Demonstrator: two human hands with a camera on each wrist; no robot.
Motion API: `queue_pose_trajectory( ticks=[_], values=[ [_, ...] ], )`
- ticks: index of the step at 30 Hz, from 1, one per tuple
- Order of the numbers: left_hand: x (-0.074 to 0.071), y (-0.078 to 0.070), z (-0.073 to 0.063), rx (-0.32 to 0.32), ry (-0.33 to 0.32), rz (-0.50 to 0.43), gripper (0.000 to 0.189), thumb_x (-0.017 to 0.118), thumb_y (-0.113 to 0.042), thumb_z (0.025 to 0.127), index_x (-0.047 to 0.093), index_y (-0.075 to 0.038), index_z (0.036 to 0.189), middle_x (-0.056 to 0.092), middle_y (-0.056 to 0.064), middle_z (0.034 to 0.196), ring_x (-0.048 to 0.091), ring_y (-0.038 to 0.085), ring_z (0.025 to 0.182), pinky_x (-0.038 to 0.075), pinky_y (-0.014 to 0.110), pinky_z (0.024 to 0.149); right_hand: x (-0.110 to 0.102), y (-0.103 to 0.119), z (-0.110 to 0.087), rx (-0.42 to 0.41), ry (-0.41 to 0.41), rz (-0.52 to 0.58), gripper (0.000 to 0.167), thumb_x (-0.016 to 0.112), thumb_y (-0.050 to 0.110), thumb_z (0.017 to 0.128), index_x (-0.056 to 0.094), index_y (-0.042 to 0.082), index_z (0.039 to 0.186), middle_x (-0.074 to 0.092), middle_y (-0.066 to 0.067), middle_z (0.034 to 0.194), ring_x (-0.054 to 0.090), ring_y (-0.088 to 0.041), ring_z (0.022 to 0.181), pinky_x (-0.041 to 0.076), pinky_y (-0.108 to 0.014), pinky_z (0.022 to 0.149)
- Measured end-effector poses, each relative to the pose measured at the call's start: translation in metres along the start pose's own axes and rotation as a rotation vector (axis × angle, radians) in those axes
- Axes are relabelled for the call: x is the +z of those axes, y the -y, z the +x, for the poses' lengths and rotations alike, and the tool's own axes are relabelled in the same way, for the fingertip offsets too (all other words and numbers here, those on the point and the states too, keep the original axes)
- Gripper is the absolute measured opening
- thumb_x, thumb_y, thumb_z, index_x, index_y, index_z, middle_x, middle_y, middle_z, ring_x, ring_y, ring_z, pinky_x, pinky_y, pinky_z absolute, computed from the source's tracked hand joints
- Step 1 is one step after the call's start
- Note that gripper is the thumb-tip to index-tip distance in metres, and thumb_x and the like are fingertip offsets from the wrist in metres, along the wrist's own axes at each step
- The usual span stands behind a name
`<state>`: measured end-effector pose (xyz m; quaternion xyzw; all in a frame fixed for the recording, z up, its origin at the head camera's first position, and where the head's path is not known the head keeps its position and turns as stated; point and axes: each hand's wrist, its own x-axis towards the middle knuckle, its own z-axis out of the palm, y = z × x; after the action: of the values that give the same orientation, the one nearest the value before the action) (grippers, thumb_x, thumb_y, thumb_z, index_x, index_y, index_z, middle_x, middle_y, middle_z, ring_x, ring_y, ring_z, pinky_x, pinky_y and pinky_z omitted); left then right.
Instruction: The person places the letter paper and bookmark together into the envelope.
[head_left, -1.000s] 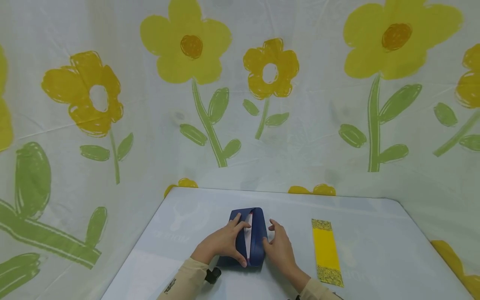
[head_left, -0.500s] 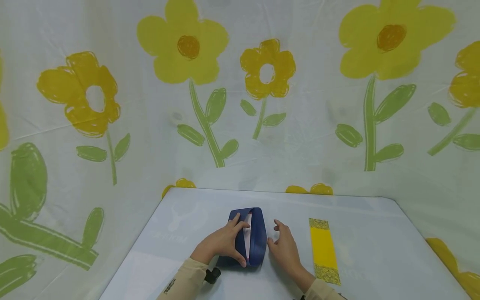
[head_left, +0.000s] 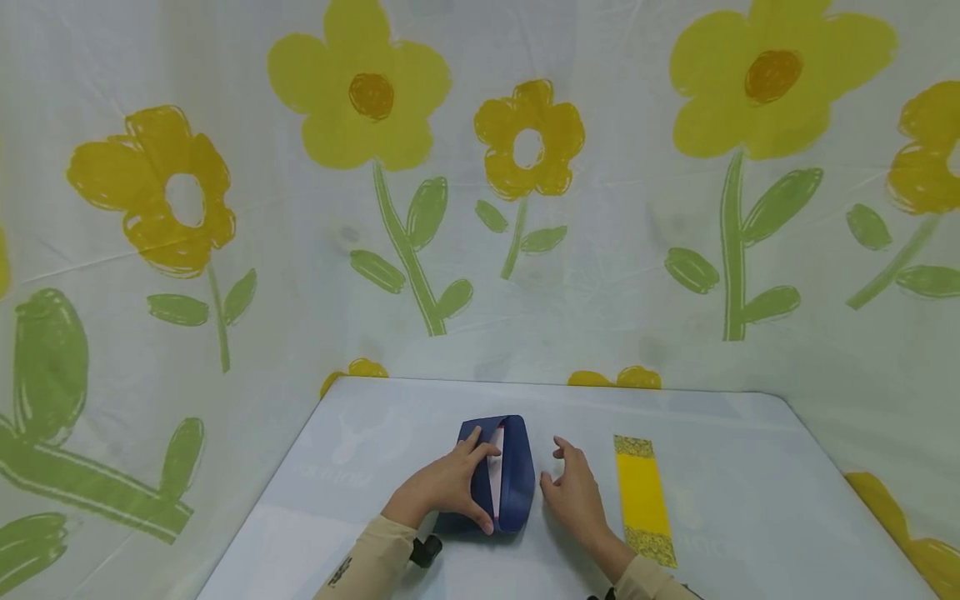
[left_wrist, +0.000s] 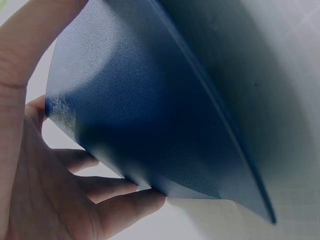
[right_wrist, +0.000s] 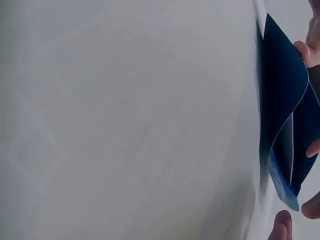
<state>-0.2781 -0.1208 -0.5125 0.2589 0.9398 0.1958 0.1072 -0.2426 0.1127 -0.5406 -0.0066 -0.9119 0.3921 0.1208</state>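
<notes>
A dark blue envelope [head_left: 517,483] stands partly open on the table, with a white and pink edge showing inside its mouth. My left hand [head_left: 447,483] grips it from the left, thumb at the near end and fingers spread along the far part. In the left wrist view, that hand's fingers curl at the lower edge of the blue envelope [left_wrist: 135,90]. Just right of the flap is my right hand [head_left: 577,496], loosely bent and holding nothing. The right wrist view shows its fingertips [right_wrist: 282,227] apart from the blue flap [right_wrist: 282,80].
To the right of my right hand lies a yellow strip [head_left: 641,496] with glittery patterned ends. The white table [head_left: 735,467] meets a flower-printed curtain [head_left: 615,317] at the back and sides.
My right hand has drawn away from the flap toward the right, leaving a small gap. The left hand keeps its hold on the envelope. The head view has turned slightly right.
</notes>
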Motion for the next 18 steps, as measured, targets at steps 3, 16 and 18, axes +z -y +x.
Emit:
queue_pose_trajectory(
  ticks=[3, 16, 18],
  values=[
    [0.000, -0.001, 0.000, 0.002, 0.002, -0.001, 0.114, 0.093, -0.066, 0.054, 0.041, -0.032, 0.149, 0.014, 0.017, 0.169, 0.026, 0.048, 0.148, 0.044, 0.061, 0.105, -0.001, -0.002, 0.000, 0.018, 0.006, -0.011, 0.061, 0.071, 0.009, 0.090, 0.047, 0.000, 0.145, 0.060, -0.017, 0.124, 0.057, -0.012, 0.075, 0.053, -0.028, 0.068],
    [0.001, -0.006, 0.004, 0.012, 0.006, -0.010, 0.114, 0.093, -0.066, 0.054, 0.042, -0.031, 0.149, 0.015, 0.018, 0.168, 0.032, 0.045, 0.147, 0.045, 0.060, 0.105, -0.010, -0.012, 0.001, 0.028, -0.020, -0.010, 0.064, 0.070, 0.007, 0.087, 0.045, -0.001, 0.146, 0.059, -0.018, 0.124, 0.056, -0.012, 0.073, 0.050, -0.025, 0.063],
    [0.002, -0.006, 0.004, 0.011, 0.007, -0.011, 0.114, 0.093, -0.066, 0.053, 0.042, -0.031, 0.149, 0.015, 0.018, 0.168, 0.031, 0.045, 0.147, 0.044, 0.060, 0.105, -0.011, -0.014, 0.001, 0.031, -0.019, -0.013, 0.064, 0.071, 0.008, 0.087, 0.045, -0.001, 0.146, 0.059, -0.018, 0.124, 0.056, -0.012, 0.073, 0.049, -0.025, 0.063]
  ],
)
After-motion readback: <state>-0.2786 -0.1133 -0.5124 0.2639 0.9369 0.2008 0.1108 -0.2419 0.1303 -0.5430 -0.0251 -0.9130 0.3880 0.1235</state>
